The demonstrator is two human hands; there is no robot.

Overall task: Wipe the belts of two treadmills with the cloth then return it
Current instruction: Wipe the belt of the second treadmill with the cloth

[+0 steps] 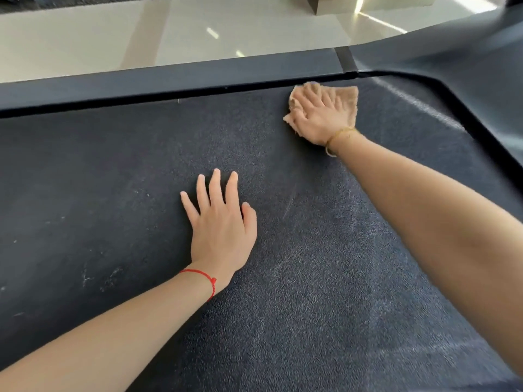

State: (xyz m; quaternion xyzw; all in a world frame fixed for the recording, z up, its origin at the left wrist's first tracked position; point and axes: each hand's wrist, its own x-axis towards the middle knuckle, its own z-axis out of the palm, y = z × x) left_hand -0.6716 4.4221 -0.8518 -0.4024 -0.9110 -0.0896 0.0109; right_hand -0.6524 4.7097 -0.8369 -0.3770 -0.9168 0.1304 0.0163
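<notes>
Right hand [319, 120] pressed flat, fingers spread, on the tan terry cloth [343, 99] at the dark textured treadmill belt's [311, 278] far edge, left hand [222, 224] open and bracing mid-belt; best bet was long overlapping strokes toward the scuffed left side.

A dark, speckled treadmill belt [141, 171] lies flat, marked with pale scuffs and dusty streaks. A crumpled tan cloth [346, 101] lies pressed flat on the belt at its far edge, close to the belt's rounded right-hand corner.
</notes>
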